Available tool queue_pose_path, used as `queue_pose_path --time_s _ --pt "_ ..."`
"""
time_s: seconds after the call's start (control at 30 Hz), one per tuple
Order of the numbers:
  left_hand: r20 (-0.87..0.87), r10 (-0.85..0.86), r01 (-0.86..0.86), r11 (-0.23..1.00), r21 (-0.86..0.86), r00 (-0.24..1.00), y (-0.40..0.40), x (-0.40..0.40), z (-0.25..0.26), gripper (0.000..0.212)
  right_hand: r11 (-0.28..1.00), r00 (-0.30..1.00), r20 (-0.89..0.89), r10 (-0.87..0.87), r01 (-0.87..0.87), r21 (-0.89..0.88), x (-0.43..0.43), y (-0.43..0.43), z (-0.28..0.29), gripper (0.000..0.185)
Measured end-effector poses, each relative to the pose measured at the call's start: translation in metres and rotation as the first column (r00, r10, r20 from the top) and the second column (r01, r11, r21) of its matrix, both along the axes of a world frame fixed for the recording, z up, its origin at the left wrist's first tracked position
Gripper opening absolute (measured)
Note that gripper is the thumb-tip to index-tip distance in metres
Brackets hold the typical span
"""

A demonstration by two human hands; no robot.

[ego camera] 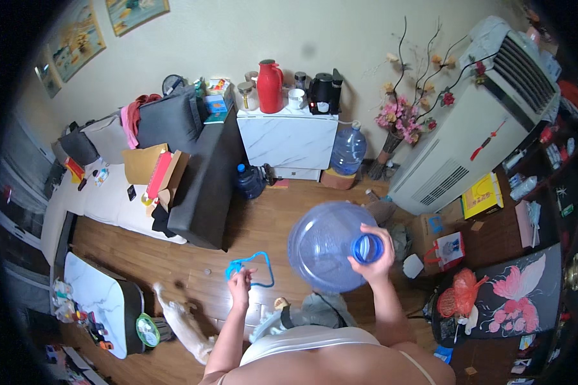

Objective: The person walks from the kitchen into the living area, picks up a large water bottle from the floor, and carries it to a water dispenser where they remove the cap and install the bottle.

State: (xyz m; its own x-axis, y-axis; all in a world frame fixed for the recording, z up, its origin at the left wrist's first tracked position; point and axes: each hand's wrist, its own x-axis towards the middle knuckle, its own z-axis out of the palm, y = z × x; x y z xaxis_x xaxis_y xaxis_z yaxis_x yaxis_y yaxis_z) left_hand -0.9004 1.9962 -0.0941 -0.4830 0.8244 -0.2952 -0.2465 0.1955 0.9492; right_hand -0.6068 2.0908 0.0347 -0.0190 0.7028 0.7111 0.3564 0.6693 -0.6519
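My right hand (378, 250) grips the blue neck of a large clear-blue plastic water jug (313, 240), held upright in front of me; its neck opening faces up. My left hand (241, 284) pinches a bright blue looped cord or strap (270, 269), which hangs out to the right of the fingers. The two hands are apart, with the left one lower and nearer the dark sofa. Whether the jug touches the floor cannot be told.
A white marble-look cabinet (286, 142) carries a red thermos jug (269, 86) and a black coffee maker (325, 94). Another water jug (349, 149) stands beside it. A grey sofa (207, 183), a white animal (185, 327), a trash bin (149, 331) and a floor-standing air conditioner (462, 125) surround the wooden floor.
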Motion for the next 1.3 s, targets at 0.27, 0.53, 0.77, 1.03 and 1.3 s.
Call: queue_pose_path --time_s 0.27,0.53,0.77,1.03,1.3 --pt "-0.046 0.002 -0.007 0.994 -0.109 0.999 0.149 -0.009 -0.038 0.035 0.964 0.962 0.238 0.134 -0.070 -0.258 -0.097 0.222 -0.146 0.055" --pt "0.059 0.264 -0.209 0.864 -0.458 0.963 0.192 0.044 -0.124 0.033 0.728 0.516 0.591 0.621 -0.100 -0.678 -0.127 0.343 -0.389 0.060" --pt "0.143 0.262 -0.111 0.756 -0.645 0.954 0.188 0.063 -0.148 0.029 0.617 0.559 0.521 0.645 0.022 -0.787 -0.149 0.405 -0.487 0.059" --pt "0.155 0.270 -0.119 0.776 -0.619 0.950 0.214 0.030 -0.151 0.027 0.504 0.630 0.494 0.599 0.183 -0.844 -0.163 0.414 -0.498 0.072" --pt "0.164 0.274 -0.146 0.829 -0.540 0.948 0.240 0.025 -0.135 0.036 0.796 0.823 0.066 -0.564 0.563 -0.222 -0.128 0.541 -0.323 0.063"
